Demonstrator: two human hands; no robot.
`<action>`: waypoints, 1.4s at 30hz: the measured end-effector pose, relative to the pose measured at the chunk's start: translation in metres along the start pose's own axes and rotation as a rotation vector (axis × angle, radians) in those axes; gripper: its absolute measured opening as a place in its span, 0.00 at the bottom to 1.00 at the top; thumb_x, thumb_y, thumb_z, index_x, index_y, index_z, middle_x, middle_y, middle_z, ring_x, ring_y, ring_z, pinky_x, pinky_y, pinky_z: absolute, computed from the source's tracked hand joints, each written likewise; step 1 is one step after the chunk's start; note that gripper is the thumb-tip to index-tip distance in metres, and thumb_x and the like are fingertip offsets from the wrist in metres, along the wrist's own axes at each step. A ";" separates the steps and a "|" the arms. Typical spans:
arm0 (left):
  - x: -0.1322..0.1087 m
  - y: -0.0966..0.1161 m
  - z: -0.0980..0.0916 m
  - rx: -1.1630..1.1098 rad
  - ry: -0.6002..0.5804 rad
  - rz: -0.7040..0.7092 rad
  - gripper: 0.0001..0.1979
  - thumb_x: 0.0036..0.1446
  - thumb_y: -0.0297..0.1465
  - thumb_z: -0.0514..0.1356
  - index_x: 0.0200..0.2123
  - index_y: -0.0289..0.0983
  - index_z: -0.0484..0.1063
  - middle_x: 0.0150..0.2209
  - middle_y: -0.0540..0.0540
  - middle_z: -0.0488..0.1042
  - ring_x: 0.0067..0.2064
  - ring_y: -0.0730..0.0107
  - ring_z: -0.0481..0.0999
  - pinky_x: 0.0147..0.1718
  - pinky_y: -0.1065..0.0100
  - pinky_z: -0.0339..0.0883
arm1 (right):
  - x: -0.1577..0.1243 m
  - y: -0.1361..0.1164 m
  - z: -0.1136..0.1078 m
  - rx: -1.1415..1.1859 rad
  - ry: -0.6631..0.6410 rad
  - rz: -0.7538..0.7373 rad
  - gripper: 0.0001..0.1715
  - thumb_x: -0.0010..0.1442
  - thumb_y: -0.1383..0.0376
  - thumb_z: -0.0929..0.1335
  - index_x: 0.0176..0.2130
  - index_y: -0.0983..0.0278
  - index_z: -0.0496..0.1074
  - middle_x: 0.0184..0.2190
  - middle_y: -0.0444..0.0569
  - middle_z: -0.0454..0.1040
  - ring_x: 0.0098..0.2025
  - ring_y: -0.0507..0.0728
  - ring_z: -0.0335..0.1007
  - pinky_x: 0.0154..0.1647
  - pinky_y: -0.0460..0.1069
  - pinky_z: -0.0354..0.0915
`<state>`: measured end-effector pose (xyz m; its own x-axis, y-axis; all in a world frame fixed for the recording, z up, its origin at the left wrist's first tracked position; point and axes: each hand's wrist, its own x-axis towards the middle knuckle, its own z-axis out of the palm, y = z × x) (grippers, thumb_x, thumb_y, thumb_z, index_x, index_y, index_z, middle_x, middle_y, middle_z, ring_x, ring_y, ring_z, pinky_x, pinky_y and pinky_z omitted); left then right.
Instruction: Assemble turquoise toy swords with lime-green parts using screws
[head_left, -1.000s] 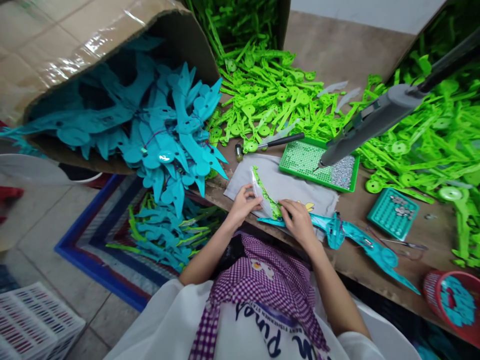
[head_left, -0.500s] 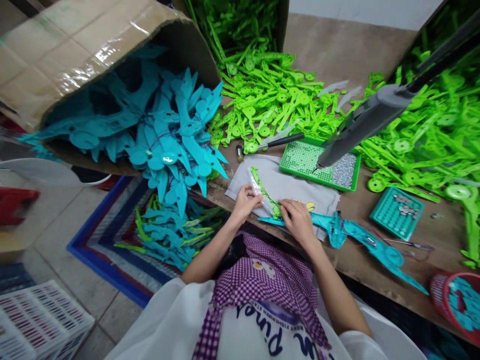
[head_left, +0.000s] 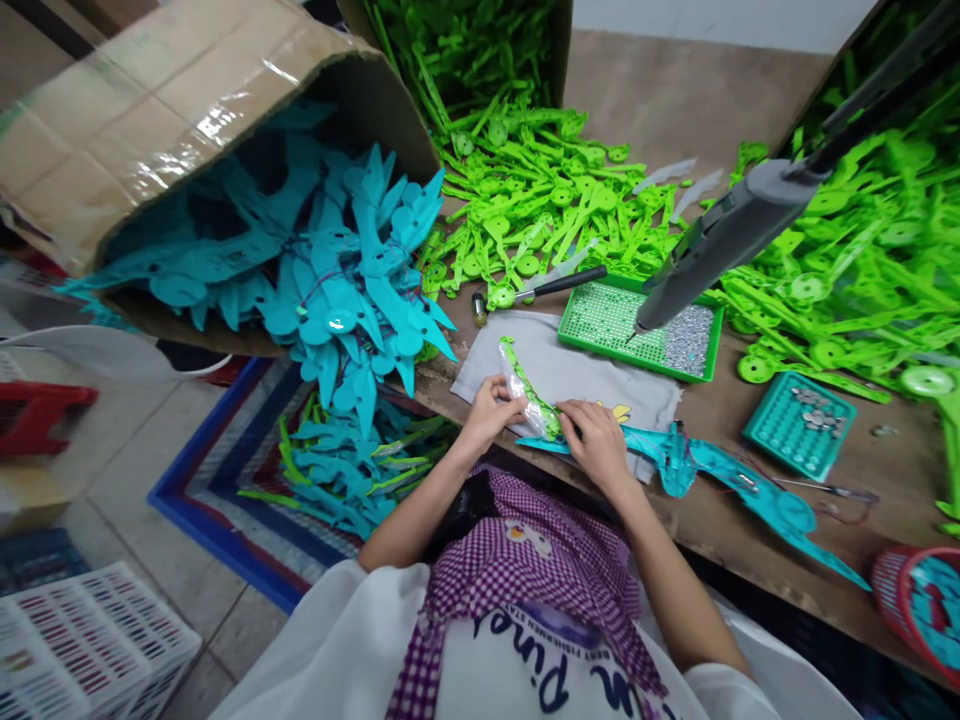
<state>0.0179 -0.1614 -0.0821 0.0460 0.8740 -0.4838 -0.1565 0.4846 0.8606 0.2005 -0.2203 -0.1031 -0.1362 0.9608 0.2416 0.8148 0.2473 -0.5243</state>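
On the worktop (head_left: 705, 420) — two hands, one green part.
Left hand (head_left: 491, 410) and right hand (head_left: 596, 445) — fingers curled, pinching the bagged green part (head_left: 529, 392).

Head cam: my left hand (head_left: 489, 408) and right hand (head_left: 596, 440) were pinched on a green plastic part (head_left: 527, 385) with a clear strip along it, over the grey cloth (head_left: 585, 375) at the bench edge. A teal part (head_left: 720, 480) lay just right of my right hand. A grey powered driver (head_left: 716, 250) hung over the green screw tray (head_left: 641, 325); the tipped cardboard box (head_left: 187, 130) spilled teal pieces on the left.
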 end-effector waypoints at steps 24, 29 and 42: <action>-0.006 0.007 -0.027 1.091 -0.092 0.577 0.29 0.53 0.42 0.63 0.57 0.41 0.65 0.64 0.38 0.57 0.61 0.50 0.60 0.59 0.53 0.50 | -0.014 -0.002 -0.011 0.024 -0.069 -0.039 0.17 0.66 0.62 0.60 0.49 0.62 0.72 0.46 0.52 0.76 0.50 0.59 0.69 0.52 0.56 0.60; -0.006 0.008 -0.026 1.235 -0.069 0.589 0.29 0.54 0.45 0.62 0.57 0.42 0.64 0.64 0.38 0.57 0.57 0.47 0.62 0.55 0.51 0.53 | 0.032 -0.027 -0.023 0.108 -0.039 -0.015 0.17 0.66 0.62 0.60 0.49 0.61 0.72 0.48 0.51 0.75 0.51 0.59 0.68 0.53 0.56 0.60; -0.008 0.022 -0.020 1.490 -0.088 0.582 0.22 0.60 0.40 0.55 0.55 0.37 0.64 0.63 0.36 0.58 0.56 0.51 0.62 0.49 0.50 0.56 | 0.125 -0.061 0.021 -0.138 -0.387 0.071 0.23 0.62 0.68 0.59 0.54 0.57 0.68 0.58 0.51 0.67 0.59 0.61 0.58 0.52 0.58 0.56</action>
<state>-0.0059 -0.1588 -0.0626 0.3892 0.9172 -0.0856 0.8822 -0.3444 0.3213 0.1217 -0.1124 -0.0575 -0.2571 0.9576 -0.1300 0.8942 0.1847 -0.4079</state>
